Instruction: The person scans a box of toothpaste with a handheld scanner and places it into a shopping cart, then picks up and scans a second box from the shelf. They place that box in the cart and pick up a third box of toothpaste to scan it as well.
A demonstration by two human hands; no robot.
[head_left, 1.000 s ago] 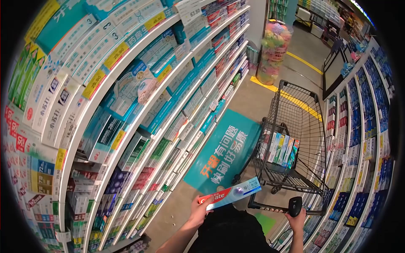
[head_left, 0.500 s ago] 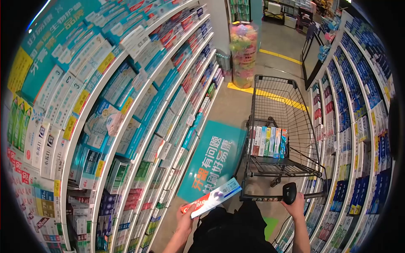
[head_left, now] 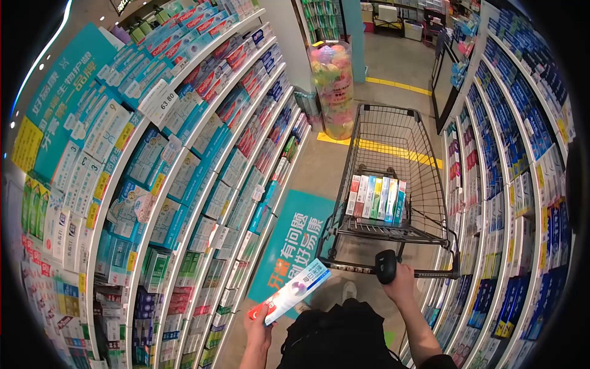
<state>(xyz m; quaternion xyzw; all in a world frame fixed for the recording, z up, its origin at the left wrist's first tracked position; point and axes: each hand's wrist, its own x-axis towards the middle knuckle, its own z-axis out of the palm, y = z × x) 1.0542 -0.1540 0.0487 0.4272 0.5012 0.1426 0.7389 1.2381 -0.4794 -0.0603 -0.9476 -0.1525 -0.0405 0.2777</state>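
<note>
Behind the wire cart (head_left: 393, 235), hands (head_left: 259, 329) hold glossy carton (head_left: 292, 294), left; rounded device (head_left: 386, 265), right.

The toothpaste box (head_left: 289, 293) at 6 o'clock is smooth printed card, glossy enough to throw a white glare. The trolley (head_left: 362, 230) around 3 o'clock is dark metal wire with a dull sheen; inside it, toward 4 o'clock, the cartons (head_left: 375, 200) are smooth coated card. A black rounded piece (head_left: 386, 266) between 4 and 5 looks like hard satin plastic. Just past 12, the tall bin (head_left: 332, 92) is clear, shiny plastic. The shelf edges (head_left: 233, 29), sweeping from 11 to 8, are smooth and white. Near 6, the teal floor panel (head_left: 289, 237) looks like slick printed film, and the black clothing (head_left: 338, 338) is matt, creased cloth.
</note>
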